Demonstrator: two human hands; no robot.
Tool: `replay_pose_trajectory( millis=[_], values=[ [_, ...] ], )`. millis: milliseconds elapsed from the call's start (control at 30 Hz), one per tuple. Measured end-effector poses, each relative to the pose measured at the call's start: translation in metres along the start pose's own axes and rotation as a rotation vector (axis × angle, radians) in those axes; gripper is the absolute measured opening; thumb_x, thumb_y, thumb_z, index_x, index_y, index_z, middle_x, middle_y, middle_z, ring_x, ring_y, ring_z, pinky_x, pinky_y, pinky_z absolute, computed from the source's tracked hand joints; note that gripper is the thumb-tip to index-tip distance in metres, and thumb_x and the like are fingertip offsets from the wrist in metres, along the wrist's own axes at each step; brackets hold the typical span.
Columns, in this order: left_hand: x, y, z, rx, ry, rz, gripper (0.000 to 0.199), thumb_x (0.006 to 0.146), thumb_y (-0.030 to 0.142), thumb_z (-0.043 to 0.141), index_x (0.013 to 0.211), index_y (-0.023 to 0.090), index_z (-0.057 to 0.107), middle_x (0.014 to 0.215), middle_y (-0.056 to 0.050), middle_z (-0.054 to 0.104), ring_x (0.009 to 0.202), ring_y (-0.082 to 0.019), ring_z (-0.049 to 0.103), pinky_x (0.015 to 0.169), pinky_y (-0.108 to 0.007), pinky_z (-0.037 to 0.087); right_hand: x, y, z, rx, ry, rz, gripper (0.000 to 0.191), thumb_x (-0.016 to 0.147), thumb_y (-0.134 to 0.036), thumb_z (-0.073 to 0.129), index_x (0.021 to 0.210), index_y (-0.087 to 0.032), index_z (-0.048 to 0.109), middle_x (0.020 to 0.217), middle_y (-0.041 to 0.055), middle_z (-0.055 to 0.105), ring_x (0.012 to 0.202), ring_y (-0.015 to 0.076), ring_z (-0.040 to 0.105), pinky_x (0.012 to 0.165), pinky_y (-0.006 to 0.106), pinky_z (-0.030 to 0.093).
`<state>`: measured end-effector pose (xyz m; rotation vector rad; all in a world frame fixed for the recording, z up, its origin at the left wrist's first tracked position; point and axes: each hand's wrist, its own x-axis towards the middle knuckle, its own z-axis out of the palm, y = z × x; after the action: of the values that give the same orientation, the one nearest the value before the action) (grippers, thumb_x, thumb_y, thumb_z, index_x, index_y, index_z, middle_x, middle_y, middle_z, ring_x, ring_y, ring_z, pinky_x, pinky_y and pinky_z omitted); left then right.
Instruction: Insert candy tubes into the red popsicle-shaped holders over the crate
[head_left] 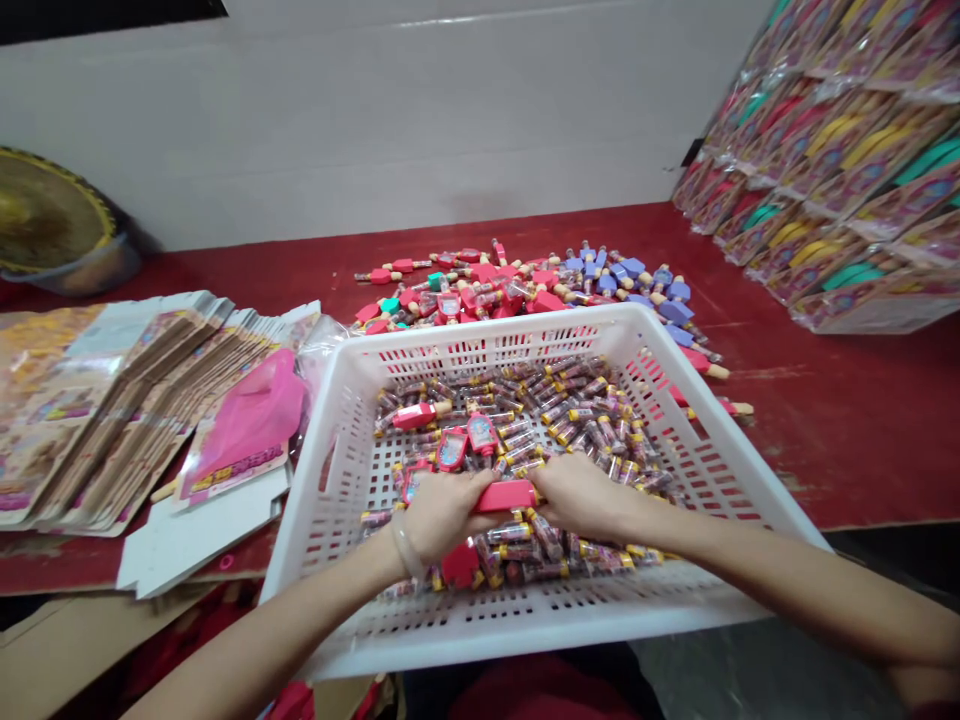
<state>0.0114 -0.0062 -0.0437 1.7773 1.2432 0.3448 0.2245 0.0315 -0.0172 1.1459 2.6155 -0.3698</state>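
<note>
1. Subject: a pink plastic bar (504, 496), lower centre of the frame, lying between the left hand (442, 515) and the right hand (581, 497). Long axis runs nearly level across the frame, roughly end to end between the two hands.
2. Left hand: narrow, fingers curled down over the bar's left end. A clear bangle (405, 548) sits at the wrist. Right hand: narrow, fingertips at the bar's right end. Neither hand is clearly nearer. Whether either one grips the bar cannot be told; the fingers are partly hidden.
3. Beneath both hands: small capped tubes (517, 532) fill a white perforated plastic crate (495, 335). A red plastic piece (460, 563) lies just below the left hand.
4. Surroundings: a heap of red and purple pieces (525, 290) beyond the crate, flat printed cartons (127, 400) at left, and a stack of sealed printed packs (825, 170) at upper right, all on a red table (825, 430).
</note>
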Motion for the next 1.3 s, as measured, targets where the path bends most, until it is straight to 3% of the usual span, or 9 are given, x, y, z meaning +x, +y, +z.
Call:
replay_pose_trajectory(
  millis=[133, 300, 500, 633, 767, 833, 933, 1100, 1300],
  values=[
    [0.008, -0.009, 0.001, 0.363, 0.135, 0.116, 0.039, 0.087, 0.050, 0.061, 0.115, 0.024, 0.066, 0.095, -0.011, 0.067, 0.088, -0.025, 0.059, 0.074, -0.030, 0.038, 0.003, 0.010, -0.005, 0.180, -0.147, 0.024, 0.014, 0.081, -0.030, 0.070, 0.075, -0.018, 0.067, 0.068, 0.0037, 0.067, 0.062, 0.0196, 0.062, 0.049, 0.025, 0.029],
    [0.014, -0.019, -0.011, 0.018, -0.067, -0.022, 0.034, 0.079, 0.042, 0.067, 0.102, 0.018, 0.067, 0.082, -0.003, 0.067, 0.072, -0.019, 0.058, 0.062, -0.024, 0.038, 0.007, 0.017, 0.001, 0.008, 0.078, -0.046, 0.014, 0.088, -0.021, 0.065, 0.101, -0.015, 0.065, 0.093, 0.0080, 0.069, 0.080, 0.0231, 0.065, 0.059, 0.027, 0.035],
    [0.024, -0.032, -0.014, 0.179, 0.019, 0.162, 0.056, 0.075, 0.032, 0.073, 0.130, 0.024, 0.059, 0.112, -0.008, 0.067, 0.099, -0.026, 0.061, 0.084, -0.031, 0.044, 0.016, 0.025, -0.008, 0.342, -0.259, -0.031, 0.015, 0.073, -0.022, 0.079, 0.076, -0.018, 0.065, 0.063, -0.0025, 0.061, 0.057, 0.0161, 0.057, 0.048, 0.023, 0.030],
    [0.046, -0.052, -0.020, 0.384, 0.337, 0.013, 0.078, 0.082, 0.027, 0.066, 0.150, 0.013, 0.029, 0.145, -0.020, 0.042, 0.128, -0.032, 0.044, 0.107, -0.041, 0.035, 0.044, 0.066, -0.062, 0.406, 0.079, 0.177, 0.018, 0.074, -0.020, 0.077, 0.088, -0.015, 0.068, 0.073, 0.0021, 0.066, 0.062, 0.0193, 0.059, 0.055, 0.026, 0.040],
    [0.055, -0.073, -0.011, 0.434, 0.328, -0.282, 0.083, 0.076, 0.025, 0.073, 0.145, 0.004, 0.033, 0.141, -0.028, 0.043, 0.129, -0.039, 0.042, 0.108, -0.048, 0.031, 0.072, 0.085, -0.096, 0.560, 0.661, 0.180, 0.050, 0.085, -0.029, 0.070, 0.130, -0.013, 0.053, 0.116, 0.0134, 0.062, 0.092, 0.0241, 0.062, 0.072, 0.030, 0.050],
    [0.056, -0.078, -0.007, 0.398, 0.309, -0.328, 0.079, 0.070, 0.019, 0.076, 0.139, 0.005, 0.041, 0.134, -0.028, 0.049, 0.127, -0.041, 0.043, 0.108, -0.050, 0.031, 0.080, 0.075, -0.080, 0.484, 0.770, 0.158, 0.049, 0.097, -0.032, 0.054, 0.140, -0.011, 0.043, 0.131, 0.0180, 0.052, 0.103, 0.0235, 0.059, 0.079, 0.032, 0.051],
    [0.057, -0.079, -0.015, 0.297, 0.285, -0.376, 0.062, 0.070, 0.019, 0.074, 0.128, 0.007, 0.053, 0.120, -0.026, 0.059, 0.118, -0.041, 0.053, 0.101, -0.049, 0.037, 0.086, 0.054, -0.021, 0.133, 0.462, 0.104, 0.035, 0.101, -0.018, 0.037, 0.130, -0.008, 0.053, 0.120, 0.0195, 0.058, 0.101, 0.0238, 0.059, 0.084, 0.034, 0.049],
    [0.055, -0.068, -0.045, 0.014, 0.177, -0.311, 0.057, 0.078, 0.034, 0.071, 0.126, 0.012, 0.051, 0.101, -0.015, 0.067, 0.099, -0.031, 0.064, 0.086, -0.039, 0.049, 0.089, 0.042, 0.069, -0.024, 0.135, -0.046, 0.011, 0.077, -0.003, 0.061, 0.084, -0.009, 0.068, 0.094, 0.0184, 0.065, 0.095, 0.0304, 0.061, 0.086, 0.038, 0.045],
    [0.034, -0.035, -0.054, -1.058, -0.124, -0.125, 0.057, 0.074, 0.049, 0.076, 0.114, 0.015, 0.052, 0.082, -0.004, 0.061, 0.075, -0.017, 0.064, 0.064, -0.027, 0.051, 0.063, 0.062, 0.051, 0.003, 0.153, -0.048, 0.024, 0.078, -0.015, 0.065, 0.100, -0.011, 0.057, 0.101, 0.0145, 0.063, 0.095, 0.0263, 0.059, 0.083, 0.033, 0.043]
  ],
)
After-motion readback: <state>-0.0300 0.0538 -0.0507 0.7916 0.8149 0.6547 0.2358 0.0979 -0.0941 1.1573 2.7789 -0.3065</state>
